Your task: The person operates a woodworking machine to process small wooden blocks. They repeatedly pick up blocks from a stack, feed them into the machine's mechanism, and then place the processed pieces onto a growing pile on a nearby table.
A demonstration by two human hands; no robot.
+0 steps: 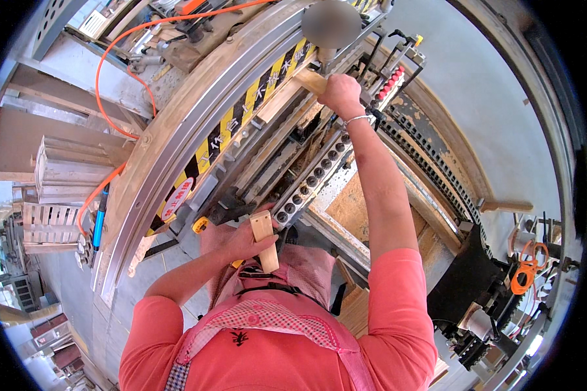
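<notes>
My left hand (244,244) is closed round a short light wooden block (263,242) close to my apron. Small dark holes show near the block's upper end. Stretched far forward, my right hand (341,94) grips the end of another wooden piece (312,81) over the far part of a woodworking machine. Between my hands runs a slanting metal bar with a row of dark round fittings (317,173). A pale wooden strip (277,104) lies beside the right hand's piece, along the machine bed. The right fingertips are partly hidden.
A black-and-yellow striped band (231,124) follows the machine's long curved-looking rail (151,146). An orange hose (98,81) loops at the left, near stacked slatted wooden pieces (72,166). Red knobs (391,83) stand beyond my right hand. Dark machinery (466,287) fills the lower right.
</notes>
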